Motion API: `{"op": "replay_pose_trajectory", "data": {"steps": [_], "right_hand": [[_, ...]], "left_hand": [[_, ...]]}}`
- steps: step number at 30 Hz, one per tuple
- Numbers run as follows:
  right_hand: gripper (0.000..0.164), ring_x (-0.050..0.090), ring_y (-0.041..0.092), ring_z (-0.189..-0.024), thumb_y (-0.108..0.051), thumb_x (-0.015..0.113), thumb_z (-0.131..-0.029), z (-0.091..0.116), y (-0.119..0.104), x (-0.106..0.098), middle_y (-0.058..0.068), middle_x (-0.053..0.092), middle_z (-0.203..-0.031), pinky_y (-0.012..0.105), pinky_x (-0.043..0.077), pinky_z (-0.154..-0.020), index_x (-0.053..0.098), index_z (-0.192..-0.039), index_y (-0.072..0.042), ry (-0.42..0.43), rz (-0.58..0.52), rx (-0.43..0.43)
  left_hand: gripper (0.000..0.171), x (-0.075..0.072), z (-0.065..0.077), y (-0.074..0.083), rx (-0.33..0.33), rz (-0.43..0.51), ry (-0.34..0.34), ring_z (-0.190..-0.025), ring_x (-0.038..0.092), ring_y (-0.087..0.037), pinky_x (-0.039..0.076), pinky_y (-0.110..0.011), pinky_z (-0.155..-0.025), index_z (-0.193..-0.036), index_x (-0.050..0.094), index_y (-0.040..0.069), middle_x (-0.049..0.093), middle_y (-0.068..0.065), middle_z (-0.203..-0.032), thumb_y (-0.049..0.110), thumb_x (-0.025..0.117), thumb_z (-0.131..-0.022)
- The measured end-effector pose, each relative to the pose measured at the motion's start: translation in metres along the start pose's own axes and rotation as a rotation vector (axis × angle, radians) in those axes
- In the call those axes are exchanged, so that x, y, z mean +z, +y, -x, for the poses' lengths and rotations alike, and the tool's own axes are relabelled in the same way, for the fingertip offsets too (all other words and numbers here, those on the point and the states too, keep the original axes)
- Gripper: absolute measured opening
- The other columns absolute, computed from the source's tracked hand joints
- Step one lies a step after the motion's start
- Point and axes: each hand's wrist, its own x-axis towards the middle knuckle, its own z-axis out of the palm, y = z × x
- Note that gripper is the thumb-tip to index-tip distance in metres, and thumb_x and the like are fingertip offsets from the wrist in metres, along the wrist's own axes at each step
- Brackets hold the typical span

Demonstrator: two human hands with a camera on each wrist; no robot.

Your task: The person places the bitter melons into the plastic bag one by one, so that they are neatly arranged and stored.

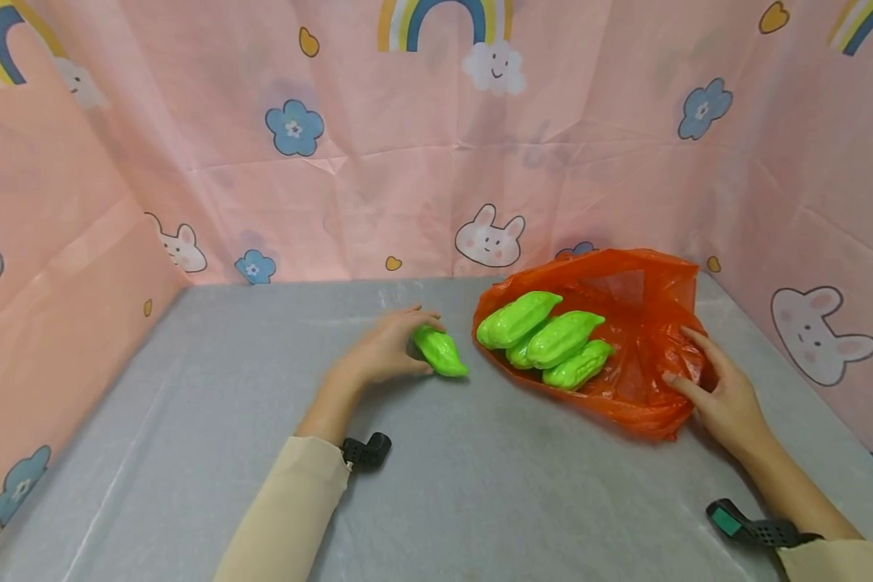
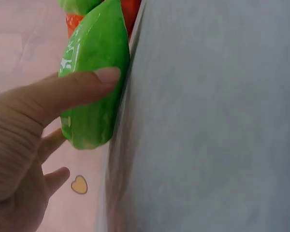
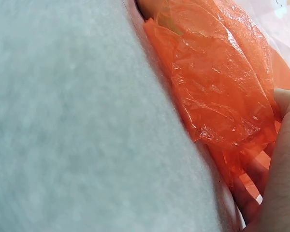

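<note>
My left hand point(image 1: 385, 347) holds one glossy green bitter melon point(image 1: 440, 352) just above or on the table, to the left of the bag. In the left wrist view the thumb lies across the bitter melon point(image 2: 94, 96), with the other fingers partly hidden behind it. A thin orange-red plastic bag point(image 1: 640, 347) lies with its mouth facing left. Several more green bitter melons point(image 1: 563, 339) are piled inside that mouth. At the bag's right end my right hand point(image 1: 727, 396) grips the crumpled plastic point(image 3: 217, 82) between thumb and fingers.
A grey-covered table point(image 1: 480, 485) lies under everything. Pink printed cloth point(image 1: 378, 186) walls it in at the back and both sides, and the bag stands close to the back cloth. A black strap device point(image 1: 367, 451) sits on the left wrist, another point(image 1: 757, 529) on the right.
</note>
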Motion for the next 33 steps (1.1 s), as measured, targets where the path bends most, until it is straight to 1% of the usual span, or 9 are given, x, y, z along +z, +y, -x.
{"op": "replay_pose_trajectory", "data": {"steps": [4,8,10,12,17,21,24,29,33], "right_hand": [[0.072,0.029,-0.028,-0.108,-0.027,0.064,-0.098,0.0014,0.0003,0.0004,0.028,0.037,-0.158,-0.006,0.024,-0.090,0.029,-0.161,-0.022,0.010,-0.011,-0.017],[0.072,0.029,-0.028,-0.108,-0.027,0.065,-0.098,0.0017,0.0002,-0.0001,0.030,0.038,-0.156,-0.006,0.024,-0.089,0.029,-0.161,-0.021,0.010,-0.011,-0.019],[0.072,0.030,-0.027,-0.107,-0.027,0.065,-0.098,0.0014,0.0001,-0.0002,0.031,0.039,-0.154,-0.006,0.025,-0.088,0.029,-0.160,-0.021,0.010,-0.007,-0.020],[0.072,0.031,-0.026,-0.106,-0.026,0.065,-0.098,0.0011,0.0001,0.0001,0.031,0.040,-0.153,-0.007,0.026,-0.086,0.030,-0.160,-0.020,0.012,-0.006,-0.022],[0.071,0.033,-0.026,-0.105,-0.025,0.065,-0.098,0.0002,0.0004,0.0012,0.032,0.041,-0.152,-0.008,0.028,-0.084,0.030,-0.160,-0.018,0.015,-0.009,-0.026],[0.072,0.034,-0.026,-0.105,-0.024,0.066,-0.098,-0.0004,0.0005,0.0016,0.032,0.041,-0.152,-0.008,0.029,-0.083,0.030,-0.160,-0.018,0.015,-0.013,-0.027],[0.071,0.034,-0.026,-0.104,-0.024,0.066,-0.098,-0.0004,0.0002,0.0017,0.032,0.042,-0.151,-0.008,0.029,-0.083,0.031,-0.160,-0.018,0.016,-0.012,-0.029],[0.071,0.034,-0.025,-0.104,-0.024,0.065,-0.098,-0.0001,-0.0010,0.0018,0.032,0.042,-0.151,-0.008,0.030,-0.083,0.031,-0.160,-0.017,0.015,-0.013,-0.034],[0.071,0.033,-0.025,-0.104,-0.026,0.065,-0.098,0.0001,-0.0019,0.0015,0.032,0.042,-0.151,-0.007,0.029,-0.082,0.030,-0.160,-0.017,0.011,-0.006,-0.026]], "left_hand": [[0.061,0.0040,-0.0019,0.0034,0.011,-0.063,0.010,-0.149,0.039,-0.032,0.029,-0.049,-0.124,-0.129,0.066,0.016,0.058,-0.005,-0.147,0.018,0.090,-0.074],[0.054,0.0065,-0.0038,0.0023,0.009,-0.025,0.052,-0.133,0.055,-0.028,0.040,-0.044,-0.117,-0.123,0.067,0.012,0.066,-0.007,-0.133,0.018,0.090,-0.074],[0.050,0.0071,-0.0041,0.0012,0.004,-0.006,0.076,-0.123,0.060,-0.025,0.045,-0.041,-0.112,-0.120,0.068,0.011,0.068,-0.007,-0.126,0.018,0.090,-0.075],[0.047,0.0075,-0.0039,0.0001,-0.003,0.007,0.097,-0.117,0.063,-0.024,0.047,-0.041,-0.108,-0.117,0.069,0.010,0.070,-0.007,-0.121,0.018,0.090,-0.076],[0.048,0.0076,-0.0020,-0.0024,-0.025,0.027,0.130,-0.114,0.064,-0.022,0.050,-0.040,-0.105,-0.116,0.070,0.011,0.071,-0.005,-0.119,0.021,0.091,-0.074],[0.048,0.0071,-0.0006,-0.0044,-0.032,0.098,0.154,-0.106,0.065,-0.019,0.052,-0.039,-0.100,-0.115,0.071,0.012,0.073,-0.003,-0.114,0.022,0.092,-0.073],[0.047,0.0066,0.0001,-0.0049,-0.044,0.190,0.163,-0.103,0.065,-0.019,0.052,-0.038,-0.098,-0.115,0.071,0.011,0.073,-0.003,-0.112,0.022,0.091,-0.075],[0.046,0.0052,0.0006,-0.0037,-0.111,0.362,0.177,-0.113,0.066,-0.024,0.054,-0.042,-0.099,-0.121,0.068,0.009,0.071,-0.007,-0.119,0.024,0.086,-0.082],[0.046,0.0048,0.0000,-0.0022,-0.144,0.447,0.179,-0.119,0.066,-0.027,0.054,-0.044,-0.102,-0.125,0.065,0.010,0.069,-0.008,-0.125,0.025,0.082,-0.085]]}}
